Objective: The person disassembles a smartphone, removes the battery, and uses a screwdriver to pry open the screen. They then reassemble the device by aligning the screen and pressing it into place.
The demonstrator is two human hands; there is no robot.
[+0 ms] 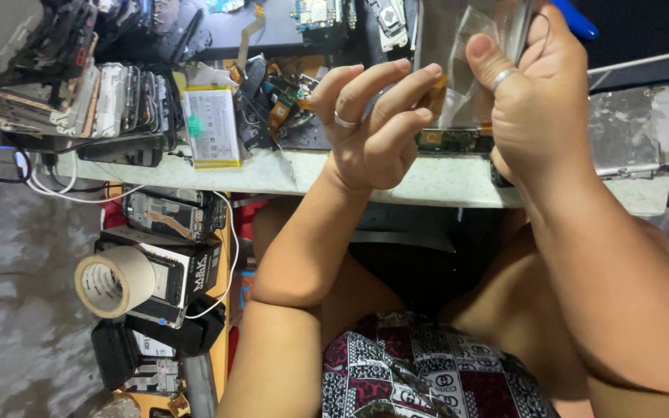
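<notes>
A person's two bare hands are raised above the near edge of a cluttered pale tabletop [435, 186]. The right hand [540, 101], with a ring on one finger, is closed around a thin clear plastic sleeve [458, 46] with a flat phone part inside, thumb pressed against its face. The left hand [373, 124], also ringed, has its fingers curled and reaching across to the sleeve's lower edge, fingertips pinching a small yellowish tab [437, 91] there. The sleeve hangs in the air over the tabletop, just above a small green circuit board [454, 141] lying near the edge. Toward the left end of the tabletop lies a white phone battery [212, 128], beside a row of stacked phone frames [121, 101]. A metal phone chassis [644, 128] sits at the right end. Below the tabletop, a roll of beige tape [114, 282] rests on dark boxes.
</notes>
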